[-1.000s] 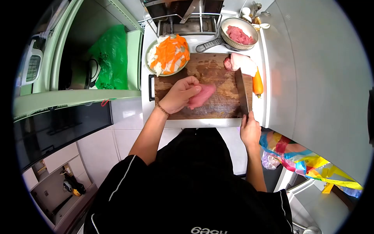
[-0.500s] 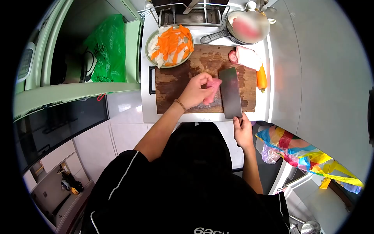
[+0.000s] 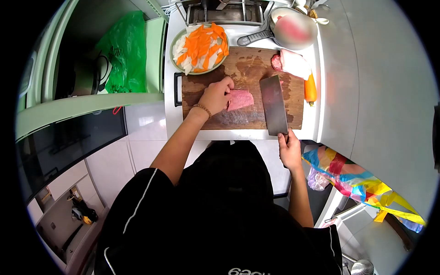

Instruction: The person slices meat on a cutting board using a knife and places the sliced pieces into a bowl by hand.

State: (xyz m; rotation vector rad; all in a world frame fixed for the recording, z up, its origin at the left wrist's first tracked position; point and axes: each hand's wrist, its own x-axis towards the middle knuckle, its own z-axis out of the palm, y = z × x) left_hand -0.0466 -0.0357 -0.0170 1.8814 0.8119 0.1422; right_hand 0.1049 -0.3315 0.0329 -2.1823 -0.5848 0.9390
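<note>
Down went the slice of meat! Half a second earlier we had it folded up in the left hand near the blade; now we had it spread flat on the cutting board, hand and slice both shifted leftward. We kept the left hand right there, fingers bent at the slice's left end, though we couldn't tell whether they pinched it or merely touched it. Over on the other side, we had the right hand wrapped firmly round the handle of the cleaver, its broad face turned up, just right of the slice and apart from it. Up at the board's far right corner we had a skin-edged chunk of meat, a carrot just below it. Beyond that, we had pink meat, blurred, in the pan; at far left, orange strips and white slices filled the plate.
</note>
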